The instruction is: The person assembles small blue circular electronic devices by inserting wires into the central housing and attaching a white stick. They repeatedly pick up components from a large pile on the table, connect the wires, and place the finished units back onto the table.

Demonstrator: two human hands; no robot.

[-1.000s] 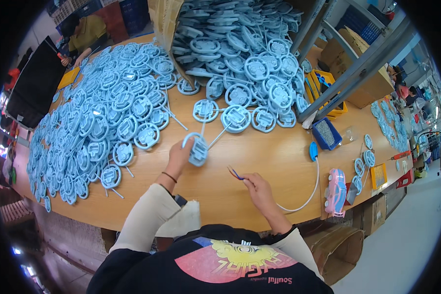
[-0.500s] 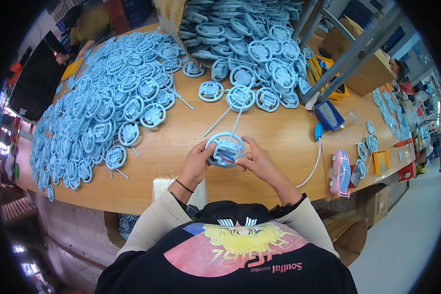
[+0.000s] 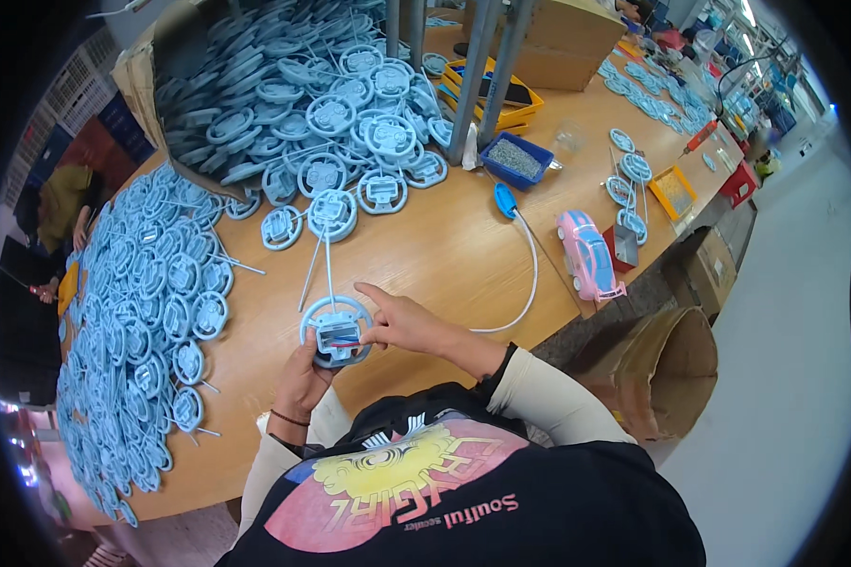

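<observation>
A light-blue toy steering wheel (image 3: 363,308) is held just above the table, its open middle compartment facing up. My left hand (image 3: 303,380) grips the rim at the lower left, thumb on top. My right hand (image 3: 408,323) is at the compartment's right side, thumb and curled fingers pinched at the end of a thin red wire (image 3: 342,344), index finger stretched out past the rim. Part of the wire is hidden by the fingers. A thin light-blue rod (image 3: 329,269) runs from the wheel's top edge toward another wheel (image 3: 333,214) lying beyond it.
Heaped steering wheels (image 3: 151,312) cover the left; more spill from a large carton (image 3: 140,90). Metal posts (image 3: 473,80), a blue bin of small parts (image 3: 515,159), a blue-ended white cable (image 3: 535,269) and a pink toy car (image 3: 588,255) stand rightward. Another person (image 3: 66,203) is far left.
The view has swung right, so the heap, bin and toy car appear farther left. My hands keep the same wheel, and the red wire remains at my right fingertips.
</observation>
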